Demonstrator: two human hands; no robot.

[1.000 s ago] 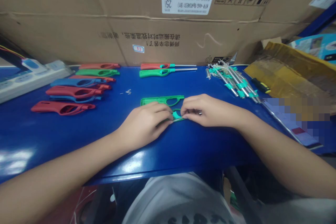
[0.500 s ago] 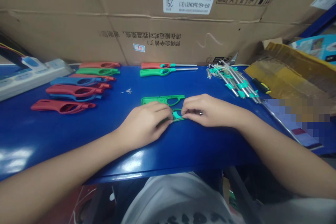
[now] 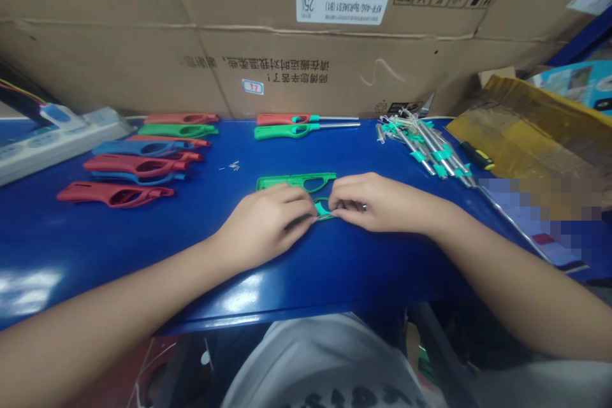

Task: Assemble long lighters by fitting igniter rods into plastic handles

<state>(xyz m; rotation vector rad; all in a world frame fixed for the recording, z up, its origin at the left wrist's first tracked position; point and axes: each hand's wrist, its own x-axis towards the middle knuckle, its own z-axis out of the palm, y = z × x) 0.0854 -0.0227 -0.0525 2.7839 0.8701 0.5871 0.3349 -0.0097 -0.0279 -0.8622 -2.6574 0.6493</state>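
Note:
Low over the blue table, my left hand pinches the left part of a green lighter casing half, most of it hidden under my fingers. A teal trigger piece shows in its loop. My right hand is closed at the other end of this half, thumb and fingertip pressed together. A small shiny metal bit shows by its curled fingers. Just behind my hands lies a second green casing half, its inside facing up.
Red, blue and green casings lie at left beside a white power strip. Two lighters with metal rods lie at the back, tiny pins nearer. At right are metal rods with teal parts, a screwdriver and taped cardboard.
Both hands stay at the casing half with almost the same grip. My right fingers have shifted very slightly to the left; the other things lie as before.

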